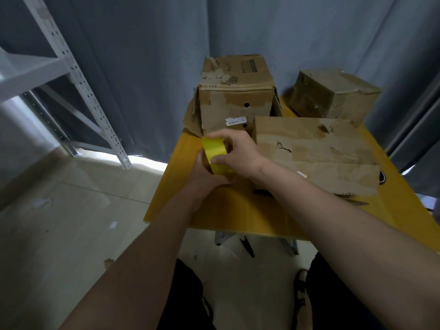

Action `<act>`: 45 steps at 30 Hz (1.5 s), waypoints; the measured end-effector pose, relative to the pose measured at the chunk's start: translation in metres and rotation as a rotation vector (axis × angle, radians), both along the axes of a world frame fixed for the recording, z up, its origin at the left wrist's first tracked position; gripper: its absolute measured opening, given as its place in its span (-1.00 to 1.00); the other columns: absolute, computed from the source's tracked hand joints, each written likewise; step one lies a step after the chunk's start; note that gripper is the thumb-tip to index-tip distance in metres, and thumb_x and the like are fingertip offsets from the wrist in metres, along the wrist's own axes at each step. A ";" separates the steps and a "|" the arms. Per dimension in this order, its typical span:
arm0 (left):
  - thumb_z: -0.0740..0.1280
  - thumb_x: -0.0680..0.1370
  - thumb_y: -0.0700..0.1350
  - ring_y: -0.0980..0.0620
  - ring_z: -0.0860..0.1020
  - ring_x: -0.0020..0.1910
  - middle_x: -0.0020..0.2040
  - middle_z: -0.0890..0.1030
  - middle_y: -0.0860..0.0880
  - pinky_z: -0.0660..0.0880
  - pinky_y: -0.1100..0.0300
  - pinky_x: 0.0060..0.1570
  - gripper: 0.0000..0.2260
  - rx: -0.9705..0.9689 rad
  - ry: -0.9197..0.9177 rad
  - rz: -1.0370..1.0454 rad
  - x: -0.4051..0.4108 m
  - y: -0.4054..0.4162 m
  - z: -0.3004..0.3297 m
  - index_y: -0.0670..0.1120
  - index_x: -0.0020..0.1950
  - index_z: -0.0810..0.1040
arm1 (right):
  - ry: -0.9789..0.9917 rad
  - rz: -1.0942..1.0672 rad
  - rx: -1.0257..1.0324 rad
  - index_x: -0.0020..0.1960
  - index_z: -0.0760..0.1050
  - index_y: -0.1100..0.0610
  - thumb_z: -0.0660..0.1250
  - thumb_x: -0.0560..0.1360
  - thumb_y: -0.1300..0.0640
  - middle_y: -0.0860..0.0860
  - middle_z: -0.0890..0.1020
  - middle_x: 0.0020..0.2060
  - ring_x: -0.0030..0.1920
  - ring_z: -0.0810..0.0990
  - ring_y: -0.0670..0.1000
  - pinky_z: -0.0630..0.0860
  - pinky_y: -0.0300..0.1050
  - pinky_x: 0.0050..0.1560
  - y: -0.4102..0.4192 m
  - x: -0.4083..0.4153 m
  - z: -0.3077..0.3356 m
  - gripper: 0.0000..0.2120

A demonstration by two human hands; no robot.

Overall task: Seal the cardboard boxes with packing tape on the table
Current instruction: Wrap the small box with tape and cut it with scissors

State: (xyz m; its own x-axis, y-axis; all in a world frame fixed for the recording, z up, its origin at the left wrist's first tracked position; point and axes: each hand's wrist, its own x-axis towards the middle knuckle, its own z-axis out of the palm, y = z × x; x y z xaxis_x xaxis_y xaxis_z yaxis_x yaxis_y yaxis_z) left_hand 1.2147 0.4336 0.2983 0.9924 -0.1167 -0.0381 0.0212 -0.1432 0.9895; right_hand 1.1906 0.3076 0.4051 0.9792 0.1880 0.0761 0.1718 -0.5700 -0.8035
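While both hands grip tape roll (215,156), left hand (209,175) beneath, right hand (234,148) pinching rim: find free end, peel slowly toward nearest box (314,153).

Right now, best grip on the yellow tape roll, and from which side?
Pinch the yellow tape roll across its flat faces, from above. It stands on edge between both hands, right hand over the top, left hand underneath, outer band facing the camera.

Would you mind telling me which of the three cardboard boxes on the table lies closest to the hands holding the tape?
The wide, flat box at front right, directly beside the right hand. The tall box and the small box sit farther back.
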 end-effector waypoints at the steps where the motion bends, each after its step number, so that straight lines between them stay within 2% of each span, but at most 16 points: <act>1: 0.60 0.08 0.05 0.13 0.57 0.16 0.20 0.59 0.12 0.55 0.21 0.01 -0.01 0.009 -0.023 -0.003 0.000 0.001 0.003 0.08 0.48 0.30 | -0.013 -0.005 0.029 0.31 0.50 0.00 0.50 0.38 0.28 0.09 0.54 0.15 0.13 0.51 0.08 0.50 -0.01 0.14 -0.001 -0.002 0.003 -0.47; 5: 0.68 0.05 0.13 0.14 0.65 0.05 0.09 0.67 0.13 0.57 0.28 -0.11 -0.02 -0.057 -0.032 -0.034 -0.005 0.003 0.015 0.02 0.41 0.39 | -0.014 -0.032 0.232 0.27 0.53 0.11 0.48 0.38 0.34 -0.09 0.51 -0.17 -0.17 0.49 -0.13 0.48 -0.31 -0.11 -0.009 -0.011 0.017 -0.52; 8: 0.70 0.08 0.03 0.05 0.67 0.05 0.06 0.70 0.04 0.60 0.19 -0.10 -0.03 -0.125 0.005 -0.083 -0.008 0.007 0.029 -0.01 0.43 0.35 | 0.017 -0.053 0.452 0.25 0.53 0.13 0.44 0.41 0.37 -0.05 0.56 -0.14 -0.15 0.53 -0.14 0.55 -0.25 -0.06 -0.015 -0.017 0.031 -0.56; 13: 0.51 0.39 -0.20 0.05 0.68 -0.10 -0.11 0.72 -0.02 0.61 0.08 0.06 -0.55 -0.262 0.058 -0.088 -0.006 0.018 0.058 -0.10 0.25 0.50 | -0.022 -0.195 0.771 0.11 0.60 0.10 0.41 0.44 0.34 0.16 0.63 -0.03 -0.04 0.64 0.12 0.62 0.02 0.03 -0.024 -0.012 0.063 -0.71; 15: 0.40 0.44 -0.26 0.11 0.67 -0.20 -0.21 0.70 0.00 0.61 0.06 0.07 -0.69 -0.461 0.134 -0.163 -0.010 0.019 0.064 -0.19 0.17 0.53 | 0.004 -0.227 0.867 0.06 0.61 0.10 0.31 0.51 0.34 0.15 0.64 -0.08 -0.15 0.62 0.09 0.59 -0.05 -0.10 -0.030 -0.010 0.066 -0.77; 18: 0.31 0.49 -0.29 0.18 0.62 -0.29 -0.30 0.65 0.05 0.60 0.00 0.10 -0.88 -0.614 0.203 -0.183 -0.017 0.010 0.072 -0.12 -0.02 0.52 | 0.045 -0.187 0.956 0.07 0.57 0.12 0.09 0.50 0.46 0.20 0.57 -0.16 -0.19 0.55 0.10 0.57 -0.14 -0.25 -0.033 -0.014 0.063 -0.61; 20: 0.27 0.53 -0.30 0.16 0.62 -0.25 -0.30 0.63 0.05 0.54 -0.04 0.12 -0.86 -0.665 0.190 -0.141 -0.019 0.006 0.080 -0.07 -0.11 0.48 | -0.040 -0.140 0.863 0.14 0.50 0.12 0.16 0.47 0.53 0.23 0.58 -0.14 -0.15 0.58 0.12 0.58 -0.13 -0.20 -0.037 -0.021 0.060 -0.58; 22: 0.32 0.48 -0.26 0.01 0.63 -0.02 -0.17 0.65 -0.01 0.50 -0.13 0.17 -0.89 -0.724 0.175 -0.141 -0.021 0.005 0.089 -0.05 -0.13 0.47 | -0.183 -0.154 0.619 0.22 0.43 0.18 0.32 0.44 0.47 0.22 0.58 -0.21 -0.19 0.58 0.11 0.58 -0.04 -0.13 -0.045 -0.026 0.058 -0.59; 24: 0.36 0.45 -0.22 -0.17 0.55 0.25 0.10 0.61 -0.13 0.46 -0.22 0.25 -0.87 -0.780 0.166 -0.211 -0.022 0.005 0.100 -0.07 -0.07 0.46 | -0.291 -0.232 0.404 0.17 0.44 0.19 0.43 0.42 0.34 0.12 0.55 -0.33 -0.27 0.54 0.04 0.55 -0.04 -0.13 -0.054 -0.028 0.058 -0.64; 28: 0.36 0.47 -0.18 -0.24 0.50 0.32 0.37 0.47 -0.25 0.42 -0.25 0.30 -0.66 -0.780 0.152 -0.332 -0.016 -0.009 0.116 -0.16 0.22 0.41 | -0.454 -0.403 0.276 0.00 0.45 0.07 0.49 0.41 0.15 -0.05 0.44 -0.39 -0.38 0.39 -0.14 0.38 -0.30 -0.31 -0.073 -0.027 0.052 -0.74; 31: 0.33 0.53 -0.20 -0.25 0.54 0.28 0.30 0.55 -0.25 0.46 -0.26 0.25 -0.62 -0.786 0.200 -0.278 -0.009 -0.032 0.123 -0.25 0.33 0.43 | -0.425 -0.494 0.101 0.18 0.43 0.05 0.43 0.42 0.21 0.03 0.53 -0.10 -0.07 0.49 -0.04 0.46 -0.17 -0.03 -0.091 -0.026 0.036 -0.63; 34: 0.36 0.53 -0.19 -0.25 0.59 0.20 0.20 0.63 -0.22 0.54 -0.22 0.15 -0.75 -0.778 0.245 -0.222 -0.002 -0.050 0.125 -0.20 0.20 0.53 | -0.253 -0.735 -0.169 0.37 0.32 0.08 0.35 0.48 0.12 0.13 0.39 0.30 0.34 0.29 0.14 0.27 0.06 0.34 -0.118 -0.029 0.014 -0.51; 37: 0.38 0.48 -0.14 -0.19 0.62 0.16 0.14 0.66 -0.17 0.55 -0.14 0.16 -0.71 -0.667 0.229 -0.208 0.005 -0.067 0.128 -0.15 0.19 0.54 | -0.133 -0.922 -0.438 0.37 0.31 0.16 0.27 0.52 -0.06 0.21 0.30 0.40 0.41 0.20 0.24 0.10 0.20 0.45 -0.139 -0.037 -0.005 -0.50; 40: 0.34 0.57 -0.12 -0.10 0.60 0.13 0.05 0.67 -0.10 0.52 0.02 0.19 -0.83 -0.482 0.093 -0.166 0.017 -0.078 0.134 -0.12 0.13 0.59 | -0.079 -0.936 -0.578 0.33 0.35 0.20 0.15 0.55 -0.16 0.23 0.33 0.39 0.43 0.20 0.25 -0.07 0.28 0.46 -0.148 -0.034 -0.015 -0.48; 43: 0.36 0.56 -0.12 -0.09 0.55 0.12 0.07 0.61 -0.13 0.43 -0.03 0.30 -0.87 -0.269 0.022 -0.179 0.025 -0.083 0.138 -0.13 0.05 0.59 | -0.078 -0.945 -0.646 0.29 0.37 0.22 0.10 0.54 -0.18 0.21 0.45 0.27 0.34 0.33 0.24 -0.06 0.29 0.44 -0.153 -0.026 -0.018 -0.47; 45: 0.37 0.54 -0.12 -0.09 0.53 0.12 0.07 0.59 -0.14 0.42 -0.05 0.32 -0.85 -0.246 0.043 -0.233 0.028 -0.082 0.137 -0.15 0.05 0.58 | -0.131 -0.924 -0.618 0.29 0.38 0.21 0.13 0.51 -0.16 0.20 0.47 0.25 0.30 0.36 0.24 0.04 0.24 0.42 -0.160 -0.023 -0.019 -0.47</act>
State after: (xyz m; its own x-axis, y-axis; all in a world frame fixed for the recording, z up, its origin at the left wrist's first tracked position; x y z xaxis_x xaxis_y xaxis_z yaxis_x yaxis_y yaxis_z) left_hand 1.2424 0.3516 0.4357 0.9362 -0.3508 -0.0214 0.0580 0.0940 0.9939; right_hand 1.1674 0.1475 0.3859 0.7533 -0.5664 0.3343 -0.4614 -0.8173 -0.3451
